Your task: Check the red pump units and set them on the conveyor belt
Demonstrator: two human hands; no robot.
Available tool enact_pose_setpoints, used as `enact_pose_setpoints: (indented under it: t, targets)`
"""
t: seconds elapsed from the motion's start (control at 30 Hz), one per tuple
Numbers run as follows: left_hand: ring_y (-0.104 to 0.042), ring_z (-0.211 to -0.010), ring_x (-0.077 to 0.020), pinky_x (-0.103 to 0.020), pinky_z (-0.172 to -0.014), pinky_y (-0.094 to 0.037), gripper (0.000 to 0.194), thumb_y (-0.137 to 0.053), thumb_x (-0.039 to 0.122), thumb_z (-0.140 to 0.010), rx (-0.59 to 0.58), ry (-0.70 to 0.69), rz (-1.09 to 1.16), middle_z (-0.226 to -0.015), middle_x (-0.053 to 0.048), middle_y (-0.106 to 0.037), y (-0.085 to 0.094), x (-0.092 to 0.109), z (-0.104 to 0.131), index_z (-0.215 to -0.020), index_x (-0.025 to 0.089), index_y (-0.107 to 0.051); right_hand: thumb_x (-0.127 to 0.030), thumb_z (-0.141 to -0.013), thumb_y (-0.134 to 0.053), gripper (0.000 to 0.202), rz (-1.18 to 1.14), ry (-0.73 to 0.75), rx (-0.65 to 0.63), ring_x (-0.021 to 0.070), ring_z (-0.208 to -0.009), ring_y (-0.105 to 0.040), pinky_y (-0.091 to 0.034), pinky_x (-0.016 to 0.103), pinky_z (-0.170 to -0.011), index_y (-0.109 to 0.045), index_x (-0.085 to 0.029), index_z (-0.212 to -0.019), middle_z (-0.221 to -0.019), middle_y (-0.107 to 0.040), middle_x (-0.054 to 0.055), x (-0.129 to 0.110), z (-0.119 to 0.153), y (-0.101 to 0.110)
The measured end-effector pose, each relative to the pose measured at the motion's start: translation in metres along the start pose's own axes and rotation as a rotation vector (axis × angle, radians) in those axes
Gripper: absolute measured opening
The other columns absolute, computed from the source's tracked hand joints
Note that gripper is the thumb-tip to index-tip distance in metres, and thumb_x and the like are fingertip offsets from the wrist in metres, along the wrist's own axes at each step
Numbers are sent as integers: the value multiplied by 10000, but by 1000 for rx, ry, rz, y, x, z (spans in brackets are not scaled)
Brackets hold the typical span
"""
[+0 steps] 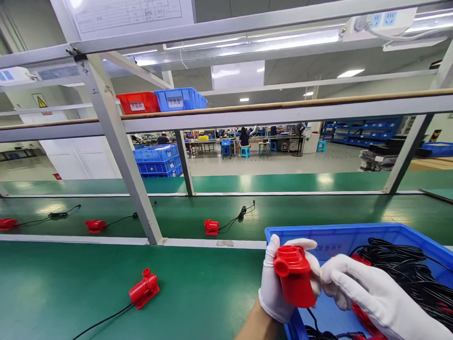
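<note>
My left hand (277,280), in a white glove, is wrapped round a red plastic pump (296,281), held up over the near left edge of a blue bin (332,231). A black cable hangs below the pump. Just to the right, my right hand (358,279), also gloved in white, has its fingers pinched together close to the left fingertips. What lies in that pinch, if anything, is hidden. Inside the bin are coiled black cables (404,268) and more red pumps, partly covered by my right hand. Another red pump (143,289) with its cable lies on the green bench (201,295) to the left.
Beyond a white strip, several red pumps with cables, one (211,227) nearest the middle, lie on a green surface. A slanted metal post (124,153) and a shelf (247,120) stand ahead. The shelf carries a red bin (138,102) and a blue one (181,99). People sit far behind.
</note>
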State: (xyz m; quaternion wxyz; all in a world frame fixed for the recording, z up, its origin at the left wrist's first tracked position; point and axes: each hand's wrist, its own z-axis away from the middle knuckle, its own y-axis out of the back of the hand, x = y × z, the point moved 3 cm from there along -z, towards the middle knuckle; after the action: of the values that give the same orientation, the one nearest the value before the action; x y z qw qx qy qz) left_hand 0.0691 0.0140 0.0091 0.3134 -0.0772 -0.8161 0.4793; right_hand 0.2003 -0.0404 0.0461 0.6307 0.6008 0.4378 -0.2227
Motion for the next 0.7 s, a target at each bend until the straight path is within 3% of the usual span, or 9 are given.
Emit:
enact_pose_setpoints:
  t: [0.13,0.23,0.37,0.57,0.7]
  targets:
    - [-553,-367,-152,-246,-291,-426,712,-287,676,-939,-104,-18,50,-657,-77,-677,2,-3,2,-1073,112,-700,-599,-956,-388,463,4,4,-32,120,-654,-558,-468,204,-652,-628,-225,-827,-741,-624,3,-2,1,0]
    - [-443,-280,-118,-217,-245,-337,695,-218,630,-973,-167,-68,99,-557,-31,-614,0,-4,6,-1069,153,-713,-602,-953,-384,457,19,10,-33,118,-650,-569,-480,203,-640,-616,-226,-834,-768,-633,6,0,0,-1]
    - [-273,-231,-65,-184,-232,-226,676,-188,571,-1004,-152,-94,165,-482,32,-489,-6,-2,14,-1030,160,-724,-618,-951,-350,493,54,36,-20,119,-616,-564,-491,203,-600,-605,-220,-812,-736,-616,11,2,-2,-1]
    - [-249,-190,-62,-197,-226,-197,791,-121,634,-977,-232,-52,219,-438,21,-497,-12,-1,19,-1012,134,-733,-564,-961,-375,455,103,68,-12,122,-609,-572,-497,200,-586,-626,-221,-800,-727,-640,12,-3,-3,-1]
    - [-207,-131,-69,-213,-217,-152,836,-119,712,-931,-217,-11,204,-362,24,-483,-9,-5,19,-943,166,-752,-531,-956,-414,414,120,88,13,129,-618,-607,-518,201,-582,-638,-224,-791,-742,-667,14,-8,-2,1]
